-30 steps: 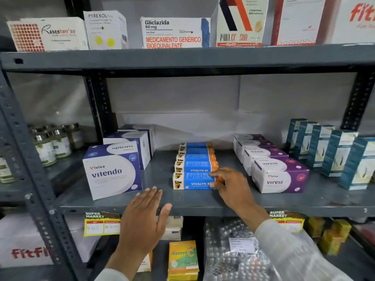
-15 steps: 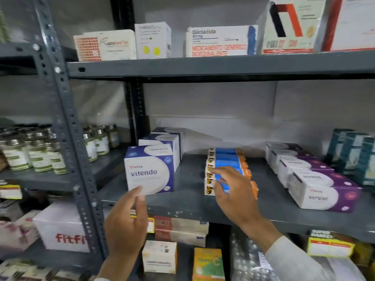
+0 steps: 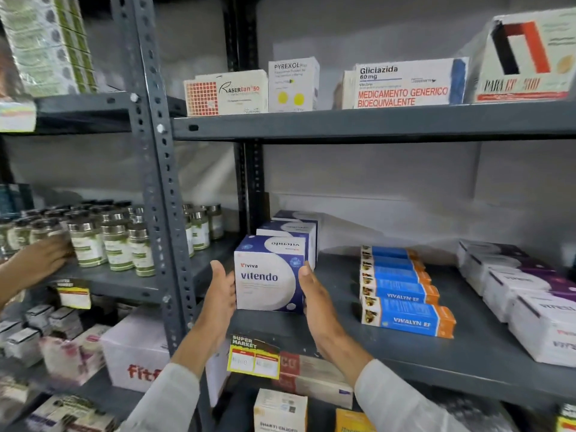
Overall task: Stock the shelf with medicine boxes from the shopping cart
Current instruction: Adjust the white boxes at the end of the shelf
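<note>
Vitendo box (image 3: pixel 269 277), white and dark blue, stands upright at the front edge of the grey metal shelf (image 3: pixel 405 350) in the lower centre of the frame, first in a row of like boxes running back toward the wall. It sits between the two hands: the left hand (image 3: pixel 219 302) lies flat against its left side with fingers (image 3: pixel 218 272) straight and pointing up and back, and the right hand (image 3: pixel 318 302) lies against its right side, fingers (image 3: pixel 307 275) likewise extended along the box's edge. Both hands are open-palmed, pressing the box from either side and not curled round it; the box's base appears to rest on the shelf, though I cannot tell for certain. White sleeves (image 3: pixel 402 400) run down to the bottom of the frame.

To the right on the same shelf lies a row of flat blue and orange Vivalyn boxes (image 3: pixel 405 319), well apart from the hands, and further right, purple and white boxes (image 3: pixel 530 307). On the upper shelf (image 3: pixel 374 123) stand a Rasertan box (image 3: pixel 227 93), a Pyrexol box (image 3: pixel 293 84) and a Gliclazida box (image 3: pixel 402 84). At the left of the frame, past the perforated upright (image 3: pixel 162 188), green-labelled jars (image 3: pixel 115 241) crowd a neighbouring shelf, where another person's hand (image 3: pixel 37 260) touches them. A yellow price tag (image 3: pixel 254 358) hangs on the shelf edge below the wrists
</note>
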The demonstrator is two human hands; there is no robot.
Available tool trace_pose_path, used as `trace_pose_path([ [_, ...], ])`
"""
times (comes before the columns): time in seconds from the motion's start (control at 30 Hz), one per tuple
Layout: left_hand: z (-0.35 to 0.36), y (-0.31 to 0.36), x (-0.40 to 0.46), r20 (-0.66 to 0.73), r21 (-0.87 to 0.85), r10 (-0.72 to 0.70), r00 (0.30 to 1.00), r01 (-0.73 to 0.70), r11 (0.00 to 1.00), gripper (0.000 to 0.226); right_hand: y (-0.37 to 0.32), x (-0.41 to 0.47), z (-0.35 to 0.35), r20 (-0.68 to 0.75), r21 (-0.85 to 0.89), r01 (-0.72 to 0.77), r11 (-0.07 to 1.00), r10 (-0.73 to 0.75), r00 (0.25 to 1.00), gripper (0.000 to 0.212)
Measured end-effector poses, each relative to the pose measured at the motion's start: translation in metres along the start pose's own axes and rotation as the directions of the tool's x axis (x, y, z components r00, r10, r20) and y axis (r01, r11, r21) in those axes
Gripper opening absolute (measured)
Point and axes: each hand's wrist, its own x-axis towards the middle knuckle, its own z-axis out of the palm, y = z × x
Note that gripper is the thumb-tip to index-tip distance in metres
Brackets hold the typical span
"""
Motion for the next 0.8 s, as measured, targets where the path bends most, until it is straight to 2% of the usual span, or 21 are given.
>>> trace_pose_path([
  [0.1, -0.006, 0.004, 0.014, 0.023, -0.01, -0.047, 0.999, 0.047, 0.999, 0.084, 0.007, 0.001, 0.006, -0.023, 0.034, -0.013, 0.999, 0.013, 1.0, 0.082],
  [0.13, -0.007, 0.005, 0.015, 0.029, -0.009, -0.049, 0.998, 0.049, 0.999, 0.087, 0.009, 0.002, 0.008, -0.027, 0.047, -0.013, 0.999, 0.014, 1.0, 0.085],
  [0.23, -0.007, 0.004, 0.021, 0.052, -0.002, -0.052, 0.997, 0.052, 0.999, 0.095, 0.013, 0.005, 0.008, -0.033, 0.055, -0.004, 0.998, 0.005, 0.999, 0.076],
  [0.4, -0.007, 0.001, 0.021, 0.072, 0.037, -0.025, 0.997, 0.022, 0.999, 0.094, 0.011, 0.004, 0.004, -0.002, 0.057, -0.023, 0.998, 0.023, 1.0, 0.047],
  [0.53, -0.009, 0.003, 0.022, 0.075, 0.019, -0.036, 0.997, 0.035, 0.999, 0.092, 0.011, 0.006, 0.005, -0.003, 0.059, -0.026, 0.998, 0.026, 1.0, 0.05],
  [0.67, -0.008, 0.002, 0.023, 0.074, 0.039, -0.036, 0.997, 0.033, 0.999, 0.093, 0.011, 0.006, 0.008, -0.009, 0.054, -0.02, 0.998, 0.021, 1.0, 0.064],
  [0.8, -0.002, 0.004, 0.022, 0.057, 0.058, -0.029, 0.998, 0.026, 0.998, 0.081, 0.011, 0.003, 0.01, 0.003, 0.011, -0.037, 0.999, 0.036, 0.999, 0.079],
])
